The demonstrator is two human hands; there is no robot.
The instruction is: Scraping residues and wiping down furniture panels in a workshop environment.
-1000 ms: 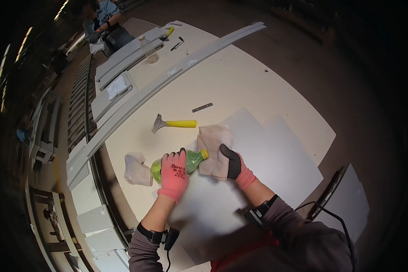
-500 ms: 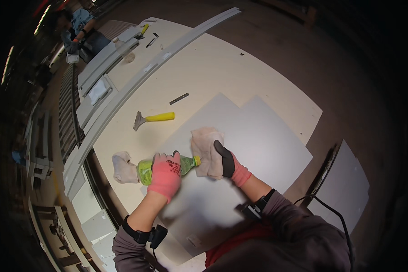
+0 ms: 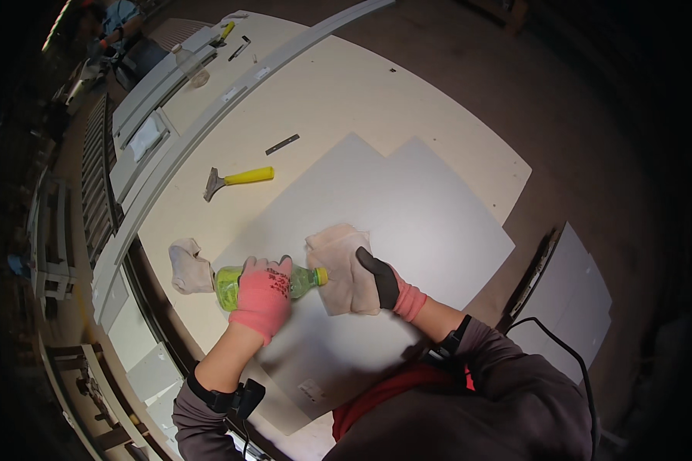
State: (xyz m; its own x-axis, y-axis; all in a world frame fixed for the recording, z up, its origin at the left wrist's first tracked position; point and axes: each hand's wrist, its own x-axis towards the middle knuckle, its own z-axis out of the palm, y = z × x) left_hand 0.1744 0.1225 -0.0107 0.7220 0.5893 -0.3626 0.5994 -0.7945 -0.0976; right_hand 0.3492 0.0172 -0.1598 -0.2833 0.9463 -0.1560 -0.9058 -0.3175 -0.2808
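My left hand [image 3: 264, 300], in a pink glove with dark fingertips, wraps round a clear plastic bottle [image 3: 301, 283] of green liquid. The bottle lies on its side in the grip, its yellow cap [image 3: 322, 276] pointing right at a cloth. That folded beige cloth [image 3: 340, 265] is gripped by my right hand [image 3: 392, 289], thumb on top and fingers hidden behind it. Both hands are above a grey sheet panel [image 3: 407, 192] on the table. Left of the bottle's base lies a second crumpled cloth [image 3: 190, 266].
A yellow-handled scraper [image 3: 242, 177] and a dark flat strip [image 3: 282, 144] lie on the cream table [image 3: 346, 92]. Long grey profiles [image 3: 207, 115] run along its left side. An empty-looking clear bottle [image 3: 190, 65] lies farther off. Another person [image 3: 119, 31] is at far left.
The view has shifted, so the table contents appear farther left and higher. Both hands keep their holds, and the cloth now spreads a little lower in front of the bottle cap.
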